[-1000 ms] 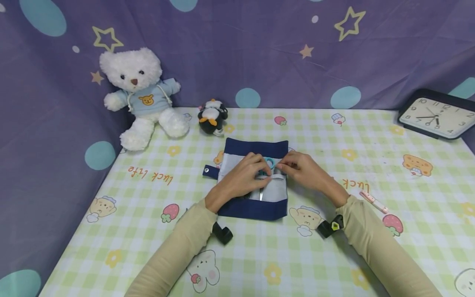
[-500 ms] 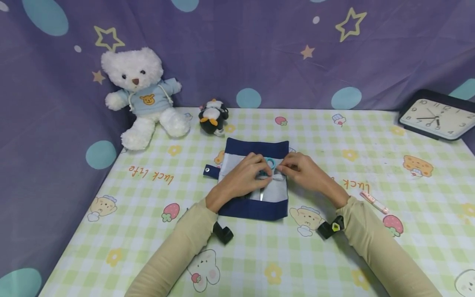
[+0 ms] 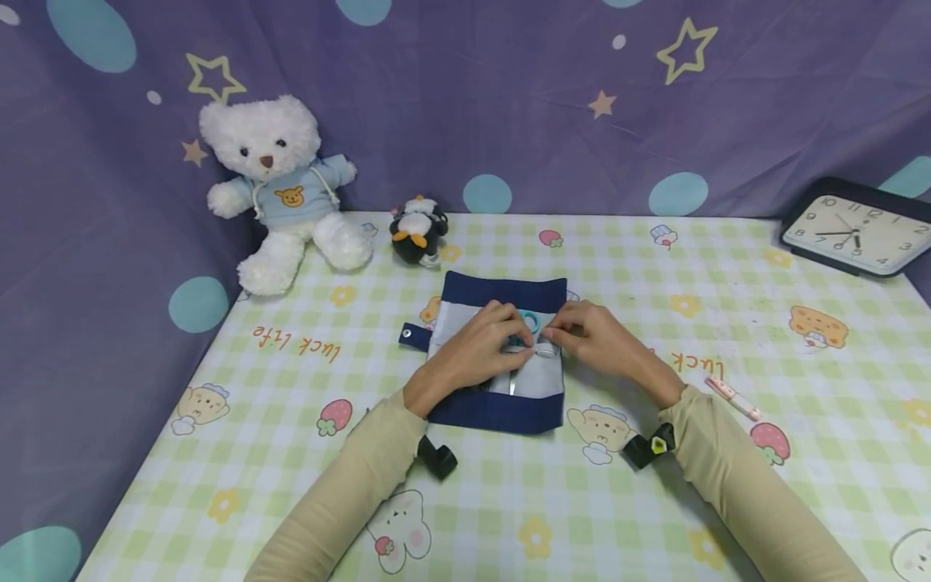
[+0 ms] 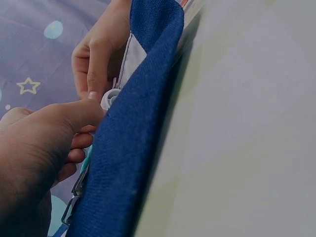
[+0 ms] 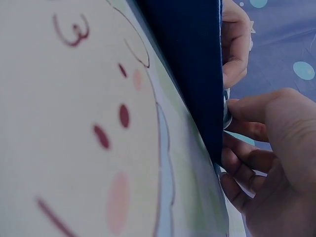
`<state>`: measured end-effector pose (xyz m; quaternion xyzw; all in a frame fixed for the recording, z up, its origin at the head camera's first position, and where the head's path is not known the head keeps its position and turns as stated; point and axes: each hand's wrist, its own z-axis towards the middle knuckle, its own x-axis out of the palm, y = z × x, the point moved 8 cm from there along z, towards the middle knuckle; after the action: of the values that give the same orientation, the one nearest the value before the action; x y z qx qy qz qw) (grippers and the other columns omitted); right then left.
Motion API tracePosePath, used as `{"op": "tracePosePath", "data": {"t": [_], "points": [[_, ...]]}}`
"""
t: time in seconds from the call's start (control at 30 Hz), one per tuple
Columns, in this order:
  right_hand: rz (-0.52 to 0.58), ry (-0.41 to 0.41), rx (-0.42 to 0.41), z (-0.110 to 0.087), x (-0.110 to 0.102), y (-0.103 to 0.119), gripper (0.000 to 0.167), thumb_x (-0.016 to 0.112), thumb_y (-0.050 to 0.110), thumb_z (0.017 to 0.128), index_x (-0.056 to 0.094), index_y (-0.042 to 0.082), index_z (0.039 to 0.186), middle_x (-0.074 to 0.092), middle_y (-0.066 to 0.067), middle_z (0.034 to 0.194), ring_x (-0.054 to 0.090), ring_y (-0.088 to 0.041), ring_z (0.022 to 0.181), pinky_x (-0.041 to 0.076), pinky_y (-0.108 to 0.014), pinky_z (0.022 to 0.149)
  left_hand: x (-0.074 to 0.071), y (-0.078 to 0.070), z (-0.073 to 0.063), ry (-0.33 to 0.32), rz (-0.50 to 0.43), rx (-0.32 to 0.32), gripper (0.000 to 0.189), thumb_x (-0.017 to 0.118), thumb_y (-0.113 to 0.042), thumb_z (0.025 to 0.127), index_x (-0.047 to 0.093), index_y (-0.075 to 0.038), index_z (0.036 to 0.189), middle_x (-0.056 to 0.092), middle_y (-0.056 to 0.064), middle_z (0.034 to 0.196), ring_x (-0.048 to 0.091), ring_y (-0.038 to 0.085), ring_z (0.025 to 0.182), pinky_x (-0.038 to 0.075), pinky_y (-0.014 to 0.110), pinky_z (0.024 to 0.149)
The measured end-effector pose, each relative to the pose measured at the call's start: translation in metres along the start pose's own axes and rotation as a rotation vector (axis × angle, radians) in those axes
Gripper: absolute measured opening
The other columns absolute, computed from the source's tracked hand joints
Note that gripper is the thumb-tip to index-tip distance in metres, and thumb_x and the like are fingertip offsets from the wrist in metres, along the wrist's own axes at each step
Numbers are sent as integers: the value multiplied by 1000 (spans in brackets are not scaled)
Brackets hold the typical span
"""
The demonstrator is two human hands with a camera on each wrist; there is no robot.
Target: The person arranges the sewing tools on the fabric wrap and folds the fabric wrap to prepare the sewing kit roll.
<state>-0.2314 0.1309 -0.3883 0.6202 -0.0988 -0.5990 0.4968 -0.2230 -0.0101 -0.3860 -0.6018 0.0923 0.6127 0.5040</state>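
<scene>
A navy fabric case with grey lining lies unfolded on the table, its snap strap sticking out to the left. Inside are teal-handled scissors, partly hidden by the left hand, and a white band across the lining. My left hand reaches over the case and pinches the band. From the right, my right hand pinches at the band's other side with thumb and forefinger. Between the fingertips the left wrist view shows a rounded white loop; the case edge hides part of it.
Behind the case sit a white teddy bear and a small penguin toy. A pink-and-white stick lies beside the right forearm. At the back right stands a black-framed clock. A purple curtain hangs behind the table.
The white band between the hands has gone from flat to a rounded, bulging shape. Both hands have stayed almost where they were.
</scene>
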Motion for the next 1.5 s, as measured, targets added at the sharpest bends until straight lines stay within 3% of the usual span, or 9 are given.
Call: {"op": "tracePosePath", "data": {"t": [0.63,1.1,1.5], "points": [[31,28,-33,-1,1,2,17,68,3,99,79,9,88,68,4,84,53,-20,82,40,-38,76,0,0,0,-1,0,5,10,74,-19,98,77,-11,102,60,0,100,47,17,89,42,30,82],[12,18,-51,-4,1,3,13,68,5,100,80,5,103,71,1,94,56,-18,86,44,-38,75,-1,0,-1,2,-16,-9,9,73,-18,98,77,-11,102,60,0,100,46,16,88,42,31,81],[-6,-87,-41,-12,-10,1,10,70,7,100,78,6,105,68,-2,100,58,-20,94,48,-42,82,-1,1,0,7,-22,-21,11,73,-19,99,77,-11,103,61,1,101,46,17,88,41,32,80]]}}
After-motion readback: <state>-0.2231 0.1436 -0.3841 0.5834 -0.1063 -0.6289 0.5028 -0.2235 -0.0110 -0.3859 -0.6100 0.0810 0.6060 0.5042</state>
